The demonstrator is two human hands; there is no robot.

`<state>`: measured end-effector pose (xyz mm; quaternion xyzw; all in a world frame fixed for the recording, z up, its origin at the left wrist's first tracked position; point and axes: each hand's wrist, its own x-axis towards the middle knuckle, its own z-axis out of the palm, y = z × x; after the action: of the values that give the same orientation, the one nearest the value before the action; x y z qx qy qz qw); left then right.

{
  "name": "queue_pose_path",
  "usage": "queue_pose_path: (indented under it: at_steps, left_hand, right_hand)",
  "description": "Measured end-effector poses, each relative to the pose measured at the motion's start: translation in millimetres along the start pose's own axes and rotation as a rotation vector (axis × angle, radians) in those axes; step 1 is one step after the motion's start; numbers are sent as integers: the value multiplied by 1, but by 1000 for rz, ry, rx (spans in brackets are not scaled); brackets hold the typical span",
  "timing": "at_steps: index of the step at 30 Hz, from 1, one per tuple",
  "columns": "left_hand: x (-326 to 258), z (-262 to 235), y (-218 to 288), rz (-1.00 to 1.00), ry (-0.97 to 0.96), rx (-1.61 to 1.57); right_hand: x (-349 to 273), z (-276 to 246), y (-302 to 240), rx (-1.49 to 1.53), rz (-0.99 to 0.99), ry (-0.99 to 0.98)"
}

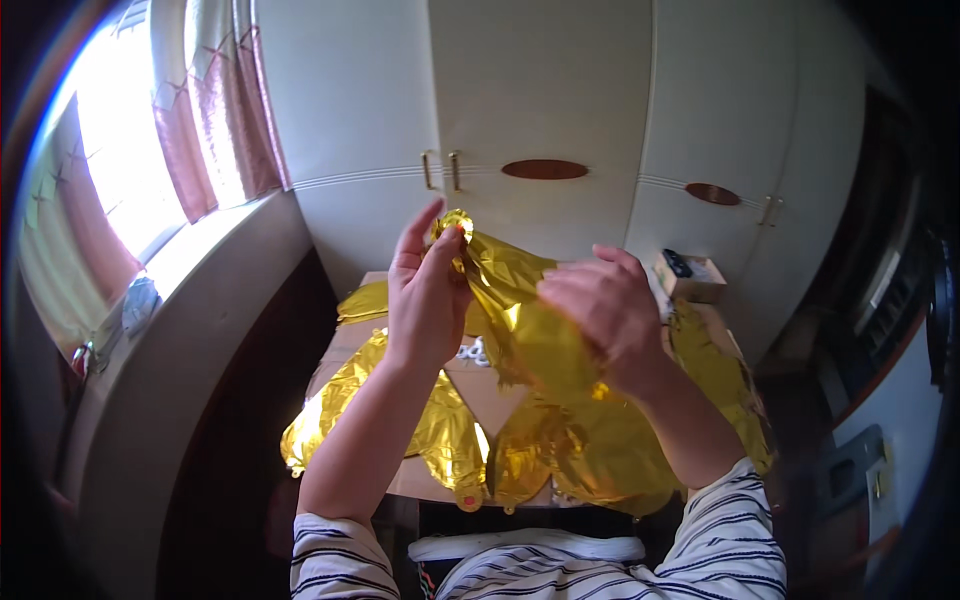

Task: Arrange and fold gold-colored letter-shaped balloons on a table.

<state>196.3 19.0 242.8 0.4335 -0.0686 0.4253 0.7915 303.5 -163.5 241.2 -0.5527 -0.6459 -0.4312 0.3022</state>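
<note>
A flat, uninflated gold foil balloon [520,320] is held up in front of me by both hands. My left hand [425,295] pinches its upper end near the crumpled tip [455,225], thumb and fingers closed on the foil. My right hand [600,310] grips the foil's middle from the right. More gold foil balloons [440,430] lie spread over a small brown table [490,395] below my hands, some hanging over its front edge.
White wardrobe doors [540,110] with brass handles stand behind the table. A window with a pink curtain [200,130] and a sill is at the left. A small box with a dark object [688,275] sits at the table's far right.
</note>
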Motion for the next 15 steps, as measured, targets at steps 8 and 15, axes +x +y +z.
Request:
queue_pose_path:
  at_steps: [8, 15]
  left_hand:
    - [-38, 43, -16, -382, -19, -57]
    - [-55, 35, -48, -441, 0, -164]
  right_hand:
    - [-14, -100, 7, 762, 575, -57]
    - [-60, -114, -43, -21, 169, -379]
